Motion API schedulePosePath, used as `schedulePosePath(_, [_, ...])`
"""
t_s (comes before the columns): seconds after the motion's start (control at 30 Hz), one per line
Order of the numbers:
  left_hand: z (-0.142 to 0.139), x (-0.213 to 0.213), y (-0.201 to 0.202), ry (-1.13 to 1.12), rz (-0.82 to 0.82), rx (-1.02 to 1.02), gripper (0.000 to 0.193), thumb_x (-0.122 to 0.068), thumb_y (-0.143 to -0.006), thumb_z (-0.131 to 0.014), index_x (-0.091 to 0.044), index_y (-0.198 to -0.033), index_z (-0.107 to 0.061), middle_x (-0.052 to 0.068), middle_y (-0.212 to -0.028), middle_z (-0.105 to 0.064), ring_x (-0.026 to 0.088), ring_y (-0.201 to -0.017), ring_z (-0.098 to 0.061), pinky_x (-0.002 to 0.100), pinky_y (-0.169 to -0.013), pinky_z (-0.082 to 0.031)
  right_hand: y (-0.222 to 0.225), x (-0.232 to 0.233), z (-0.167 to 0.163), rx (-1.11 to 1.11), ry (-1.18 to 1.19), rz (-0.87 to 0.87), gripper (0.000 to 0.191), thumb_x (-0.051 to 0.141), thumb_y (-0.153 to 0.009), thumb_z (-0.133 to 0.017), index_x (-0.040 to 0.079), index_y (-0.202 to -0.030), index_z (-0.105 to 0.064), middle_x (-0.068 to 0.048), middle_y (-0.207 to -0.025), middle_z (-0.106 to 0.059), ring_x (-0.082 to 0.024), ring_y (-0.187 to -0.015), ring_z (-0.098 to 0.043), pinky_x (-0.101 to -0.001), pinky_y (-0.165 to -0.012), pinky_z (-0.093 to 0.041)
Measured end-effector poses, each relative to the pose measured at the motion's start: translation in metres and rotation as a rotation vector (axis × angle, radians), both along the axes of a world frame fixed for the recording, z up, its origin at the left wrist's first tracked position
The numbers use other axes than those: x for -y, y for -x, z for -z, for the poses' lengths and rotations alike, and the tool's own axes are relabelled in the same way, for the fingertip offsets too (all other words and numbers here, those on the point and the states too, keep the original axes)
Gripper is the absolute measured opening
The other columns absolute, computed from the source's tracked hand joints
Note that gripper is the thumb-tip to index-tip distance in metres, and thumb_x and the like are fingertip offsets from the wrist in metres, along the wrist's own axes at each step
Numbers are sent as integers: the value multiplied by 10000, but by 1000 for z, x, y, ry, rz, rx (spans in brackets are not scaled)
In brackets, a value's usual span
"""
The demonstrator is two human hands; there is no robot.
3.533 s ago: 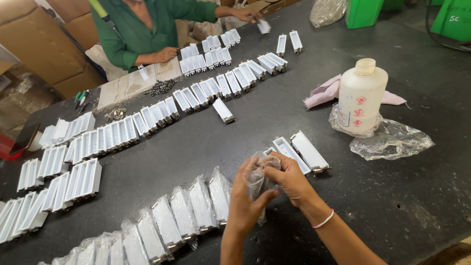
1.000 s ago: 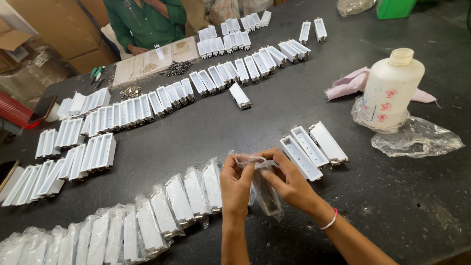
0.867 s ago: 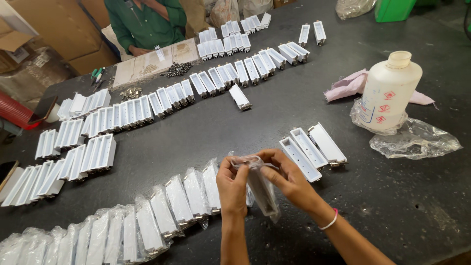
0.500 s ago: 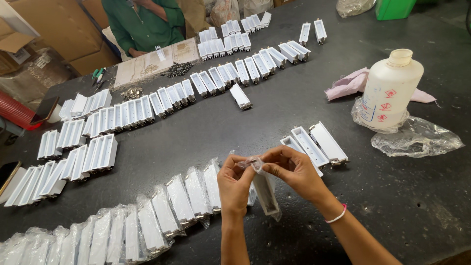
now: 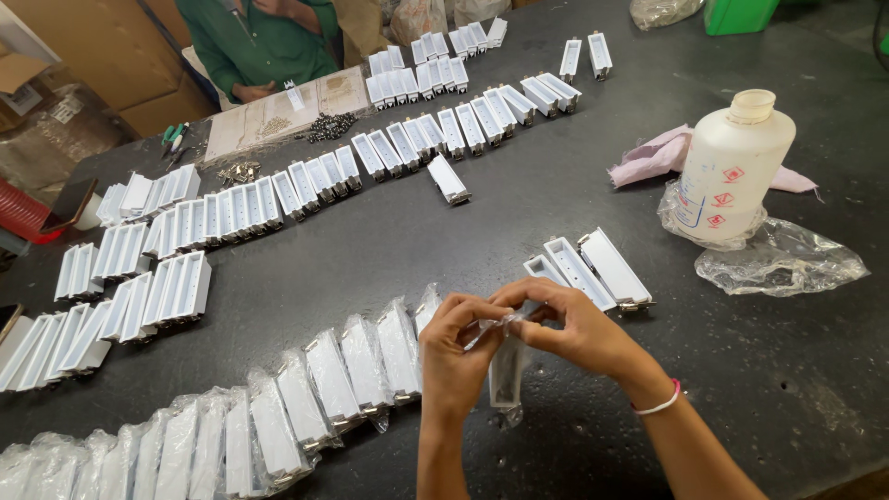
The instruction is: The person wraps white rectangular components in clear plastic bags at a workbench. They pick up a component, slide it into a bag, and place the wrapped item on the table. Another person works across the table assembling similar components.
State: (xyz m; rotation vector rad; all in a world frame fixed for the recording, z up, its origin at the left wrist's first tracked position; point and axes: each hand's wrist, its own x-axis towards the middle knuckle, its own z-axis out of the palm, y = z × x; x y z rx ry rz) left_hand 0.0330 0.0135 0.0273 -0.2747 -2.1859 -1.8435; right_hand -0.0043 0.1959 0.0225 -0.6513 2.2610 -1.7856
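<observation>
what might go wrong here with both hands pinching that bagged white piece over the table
1. The left hand and right hand grip only the top of the thin clear bag, so it might tear or let the white housing slip out.
2. The hanging housing sits close to the row of bagged housings; a swing could knock them out of line.
3. The three unbagged housings lie just behind the right hand and might get pushed.

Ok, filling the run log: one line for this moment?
left hand + right hand: pinching clear plastic bag over white rectangular housing | black table
</observation>
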Motion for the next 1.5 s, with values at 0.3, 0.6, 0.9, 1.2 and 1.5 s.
schedulePosePath(0.3, [-7,0,-3,54,-95,-18,117,-14,-827,-758,-96,-908,-776,12,-971,-716,135,-908,-752,279,-829,-639,0,6,9,99,36,-86,402,356,-951,-581,126,-1278,-624,-91,-961,-679,-148,-843,-618,-310,-753,-523])
schedulePosePath(0.6, [16,-13,5,-10,-188,-376,150,33,-847,-744,-78,-947,-755,33,-1019,-673,139,-953,-715,264,-802,-659,-5,11,2,-466,167,-21,328,62,-929,-648,65,-1257,-635,-122,-1257,-665,-228,-1187,-677,-361,-1004,-588])
schedulePosePath(0.9, [6,4,8,256,-209,-424,173,16,-804,-792,-94,-925,-739,38,-1021,-727,184,-973,-709,301,-806,-608,-1,17,-2,-443,27,-41,372,82,-903,-686,86,-1273,-647,-98,-1305,-706,-259,-1219,-680,-398,-1045,-559])
schedulePosePath(1.2, [-24,24,-14,346,-176,-185,171,5,-764,-797,-79,-896,-727,17,-874,-745,136,-789,-700,268,-658,-570,-14,22,-7,-424,-29,30,381,79,-878,-671,75,-1258,-642,-91,-1231,-727,-246,-1113,-729,-385,-988,-574])
schedulePosePath(1.5, [-24,21,-16,371,-136,-153,169,1,-787,-775,-68,-931,-719,44,-940,-722,145,-826,-713,285,-720,-602,-22,26,-11,-498,-28,69,371,25,-820,-669,54,-1190,-665,-109,-1222,-733,-260,-1123,-737,-375,-980,-586])
